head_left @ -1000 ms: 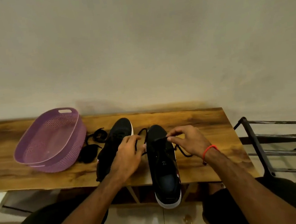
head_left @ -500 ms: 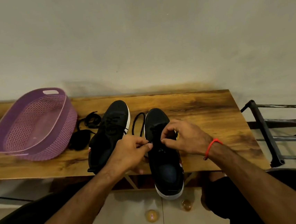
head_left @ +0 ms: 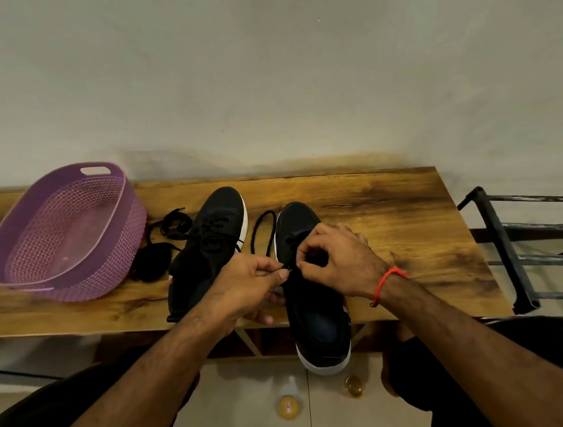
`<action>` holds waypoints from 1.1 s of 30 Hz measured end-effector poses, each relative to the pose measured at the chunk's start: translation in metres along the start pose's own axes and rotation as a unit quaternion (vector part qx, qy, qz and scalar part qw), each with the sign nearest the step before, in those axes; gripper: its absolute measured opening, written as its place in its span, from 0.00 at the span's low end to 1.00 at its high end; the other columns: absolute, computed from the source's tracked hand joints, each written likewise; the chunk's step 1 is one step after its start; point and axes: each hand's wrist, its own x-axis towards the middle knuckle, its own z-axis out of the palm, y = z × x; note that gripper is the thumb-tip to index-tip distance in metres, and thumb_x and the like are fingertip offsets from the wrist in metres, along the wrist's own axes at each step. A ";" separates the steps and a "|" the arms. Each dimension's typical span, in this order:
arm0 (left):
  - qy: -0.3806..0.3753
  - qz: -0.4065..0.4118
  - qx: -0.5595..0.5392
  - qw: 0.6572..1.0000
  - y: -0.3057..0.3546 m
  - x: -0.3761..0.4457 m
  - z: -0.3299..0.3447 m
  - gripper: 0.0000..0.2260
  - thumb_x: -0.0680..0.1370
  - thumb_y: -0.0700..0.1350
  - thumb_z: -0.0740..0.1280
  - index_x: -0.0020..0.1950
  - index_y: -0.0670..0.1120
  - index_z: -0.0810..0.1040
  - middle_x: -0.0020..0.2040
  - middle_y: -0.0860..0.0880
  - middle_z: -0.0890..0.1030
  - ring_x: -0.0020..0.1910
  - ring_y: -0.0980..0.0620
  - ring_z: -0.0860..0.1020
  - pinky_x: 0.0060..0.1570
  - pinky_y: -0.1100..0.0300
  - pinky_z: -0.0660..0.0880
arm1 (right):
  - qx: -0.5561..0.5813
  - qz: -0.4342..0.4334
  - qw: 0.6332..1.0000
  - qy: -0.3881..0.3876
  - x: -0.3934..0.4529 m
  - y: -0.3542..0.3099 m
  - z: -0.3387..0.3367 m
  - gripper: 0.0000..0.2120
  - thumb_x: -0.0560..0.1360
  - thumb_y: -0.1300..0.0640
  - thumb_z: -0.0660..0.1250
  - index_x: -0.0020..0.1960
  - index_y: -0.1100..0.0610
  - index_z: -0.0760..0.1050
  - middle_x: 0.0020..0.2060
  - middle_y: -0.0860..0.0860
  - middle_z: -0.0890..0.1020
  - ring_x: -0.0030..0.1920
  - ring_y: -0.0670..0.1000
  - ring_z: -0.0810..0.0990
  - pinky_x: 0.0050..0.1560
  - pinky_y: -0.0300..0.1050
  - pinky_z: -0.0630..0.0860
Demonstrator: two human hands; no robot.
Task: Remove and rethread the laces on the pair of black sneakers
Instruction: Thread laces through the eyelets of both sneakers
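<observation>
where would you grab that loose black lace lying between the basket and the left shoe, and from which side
Take the loose lace at the free end that sticks up toward the wall, pinching it from above. That end lies clear on the table, while the nearer part is bunched in a tangle between the purple basket and the left sneaker, so pulling there would probably snag.
</observation>
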 end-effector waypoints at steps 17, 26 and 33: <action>0.042 0.017 -0.011 0.999 0.001 0.002 0.003 0.04 0.81 0.47 0.70 0.49 0.50 0.84 0.45 0.49 0.86 0.41 0.52 0.86 0.27 0.59 0.77 | 0.000 -0.002 1.000 -0.021 0.000 -0.001 -0.001 0.05 0.76 0.44 0.67 0.50 0.41 0.73 0.54 0.42 0.73 0.64 0.48 0.65 0.64 0.56 0.61; 0.190 0.249 -0.201 0.928 0.035 -0.009 -0.035 0.09 0.86 0.45 0.57 0.59 0.42 0.73 0.52 0.45 0.86 0.49 0.44 0.86 0.43 0.52 0.80 | -0.037 -0.035 0.998 -0.021 -0.002 -0.008 0.006 0.17 0.78 0.38 0.61 0.63 0.41 0.76 0.69 0.43 0.68 0.73 0.51 0.55 0.68 0.55 0.56; 0.234 0.116 -0.150 0.954 0.026 -0.001 -0.062 0.12 0.83 0.44 0.65 0.66 0.48 0.72 0.58 0.47 0.83 0.47 0.49 0.85 0.34 0.58 0.80 | 0.081 -0.054 0.992 0.074 0.002 -0.015 0.012 0.12 0.76 0.42 0.68 0.55 0.45 0.82 0.60 0.40 0.74 0.68 0.50 0.64 0.65 0.50 0.60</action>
